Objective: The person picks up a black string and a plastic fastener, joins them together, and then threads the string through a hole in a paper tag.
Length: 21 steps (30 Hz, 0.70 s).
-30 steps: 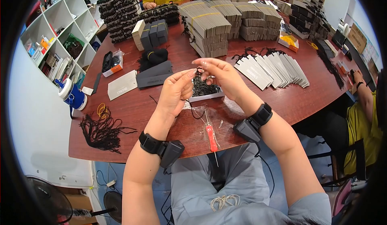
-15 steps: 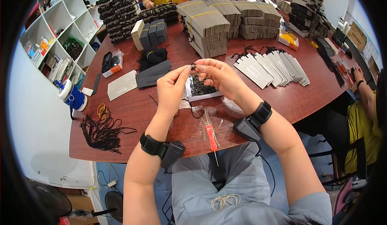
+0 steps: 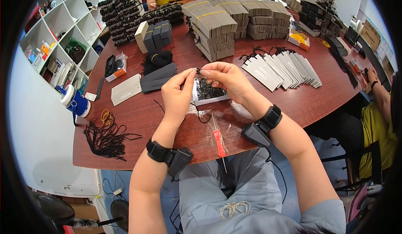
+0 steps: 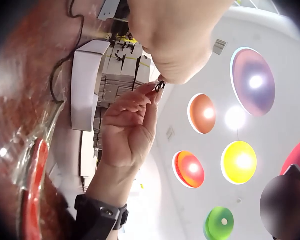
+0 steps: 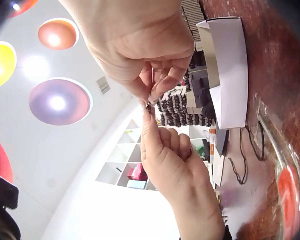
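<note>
i see the left hand [image 3: 176, 95] and right hand [image 3: 232, 80] both pinching a thin, looped black cord [image 4: 160, 86] between fingertips. it's above table height, near a white rectangular box [image 3: 212, 100] of shiny black bits [image 3: 209, 90].

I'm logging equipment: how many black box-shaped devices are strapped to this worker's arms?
2: the left device is strapped on behind the left hand, the right device behind the right hand. Anything underneath the arms could be hidden.

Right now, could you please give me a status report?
Left hand, right hand: both pinching small black piece. White box nearby. Nothing visibly blocking.
</note>
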Tool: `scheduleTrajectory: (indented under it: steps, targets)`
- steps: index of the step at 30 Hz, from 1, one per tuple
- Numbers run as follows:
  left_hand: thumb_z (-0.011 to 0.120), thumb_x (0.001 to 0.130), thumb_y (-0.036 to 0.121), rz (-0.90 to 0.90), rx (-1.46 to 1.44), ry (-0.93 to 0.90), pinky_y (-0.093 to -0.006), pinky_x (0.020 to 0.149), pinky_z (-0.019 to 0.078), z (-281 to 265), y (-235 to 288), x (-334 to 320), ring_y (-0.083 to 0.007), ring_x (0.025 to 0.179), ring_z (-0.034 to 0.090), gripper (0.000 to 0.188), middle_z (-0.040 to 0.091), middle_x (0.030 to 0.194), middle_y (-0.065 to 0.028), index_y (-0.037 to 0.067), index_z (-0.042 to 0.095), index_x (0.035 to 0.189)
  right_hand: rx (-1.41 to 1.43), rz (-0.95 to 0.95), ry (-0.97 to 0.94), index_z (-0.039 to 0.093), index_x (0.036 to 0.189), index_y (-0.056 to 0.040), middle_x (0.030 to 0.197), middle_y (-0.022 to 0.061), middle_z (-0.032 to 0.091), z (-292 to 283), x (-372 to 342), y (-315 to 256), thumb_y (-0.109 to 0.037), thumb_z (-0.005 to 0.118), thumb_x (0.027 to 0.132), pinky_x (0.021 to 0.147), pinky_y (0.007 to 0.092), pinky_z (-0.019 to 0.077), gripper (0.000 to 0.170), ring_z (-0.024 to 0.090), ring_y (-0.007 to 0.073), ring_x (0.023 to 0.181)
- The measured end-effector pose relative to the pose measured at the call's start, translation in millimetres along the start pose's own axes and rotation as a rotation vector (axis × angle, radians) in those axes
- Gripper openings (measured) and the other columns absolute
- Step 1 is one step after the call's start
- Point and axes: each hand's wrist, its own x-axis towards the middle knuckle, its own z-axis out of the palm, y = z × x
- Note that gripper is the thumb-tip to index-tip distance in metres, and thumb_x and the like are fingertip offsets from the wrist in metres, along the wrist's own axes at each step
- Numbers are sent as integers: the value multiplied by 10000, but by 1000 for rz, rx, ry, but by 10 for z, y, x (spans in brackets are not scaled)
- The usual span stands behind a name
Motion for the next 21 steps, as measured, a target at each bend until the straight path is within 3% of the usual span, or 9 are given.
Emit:
scheduleTrajectory:
  steps: [5,13,21]
  targets:
    - [569,768,87,146,126,50,-194,566,412,21,1,-1,-70,640,542,152,614,740,-69,15,614,894,-5,21,-7,596,829,-54,690,-38,541,10,-29,-35,-172,592,762,538,143,381,136,462,17,584]
    - [558,782,92,9,-148,24,-185,655,421,41,10,-10,-70,741,549,173,619,818,-61,1,602,923,3,36,-21,594,868,-38,698,-26,551,2,-6,17,-169,614,741,536,140,382,183,477,25,602]
    - [555,787,100,-28,-198,-7,-186,670,421,42,-17,-2,-63,757,539,180,615,844,-56,1,600,930,-78,-41,-19,578,916,-14,741,-2,571,-1,1,27,-141,611,742,523,147,391,218,479,27,590]
